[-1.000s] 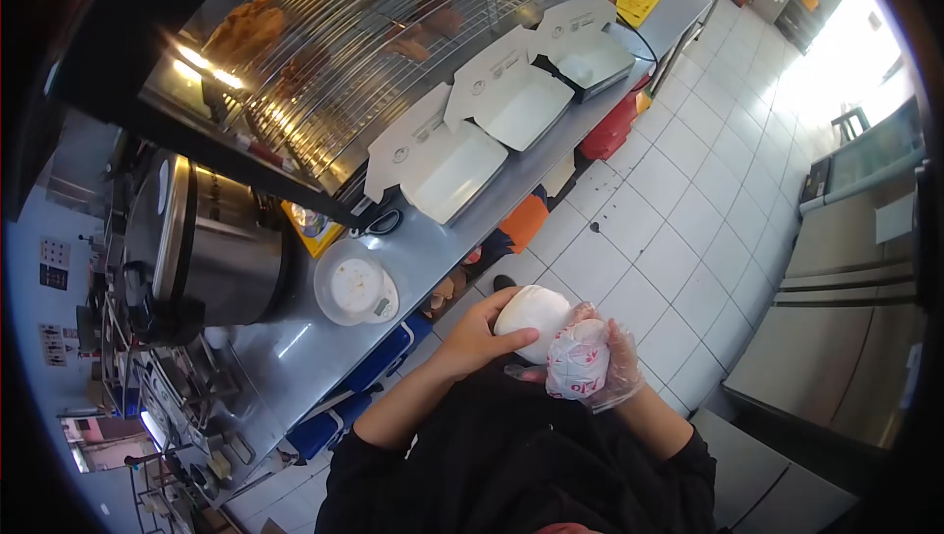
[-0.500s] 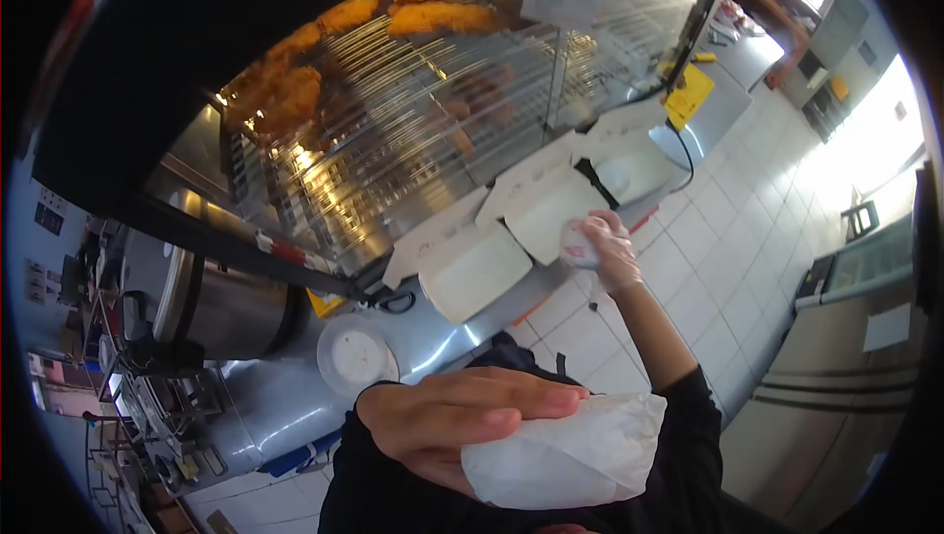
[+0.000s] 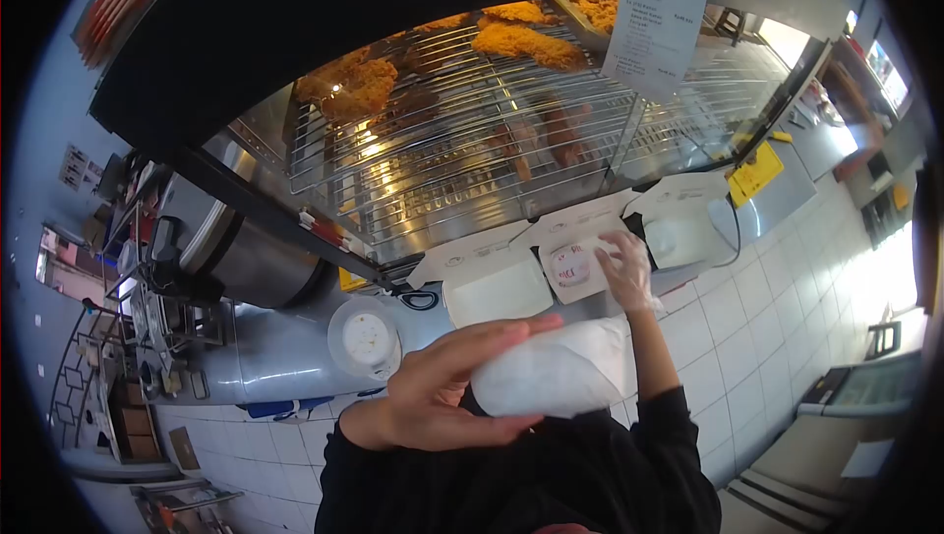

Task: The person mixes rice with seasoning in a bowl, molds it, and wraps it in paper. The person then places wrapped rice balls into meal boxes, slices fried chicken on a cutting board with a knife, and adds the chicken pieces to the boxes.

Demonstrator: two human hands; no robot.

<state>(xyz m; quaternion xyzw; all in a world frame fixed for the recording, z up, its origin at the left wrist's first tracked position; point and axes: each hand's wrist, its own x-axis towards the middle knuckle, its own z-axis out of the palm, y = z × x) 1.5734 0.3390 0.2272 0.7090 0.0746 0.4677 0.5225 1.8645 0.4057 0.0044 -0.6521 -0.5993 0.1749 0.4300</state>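
Observation:
A white paper-wrapped bundle (image 3: 556, 369) is gripped in my bare left hand (image 3: 457, 382), near my chest. My right hand (image 3: 626, 273), in a clear plastic glove, is over the middle open box (image 3: 602, 290), its fingers apart at the right side of a round wrapped item with red print (image 3: 571, 267). That item lies inside the middle box. To the left stands another open white box (image 3: 497, 294) with a bare inside. The right open box (image 3: 680, 239) holds a pale round thing that I cannot make out.
Behind the boxes is a glass display case with fried pieces (image 3: 531, 45) on wire racks. A paper slip (image 3: 661, 18) hangs on it. A scale with a white bowl (image 3: 365, 339), black scissors (image 3: 420, 300) and a large cooker (image 3: 251, 254) stand at the left.
My right hand has carried the red-printed item forward into the middle box and let go of it. My left hand has kept hold of the white bundle. The view has turned towards the display case.

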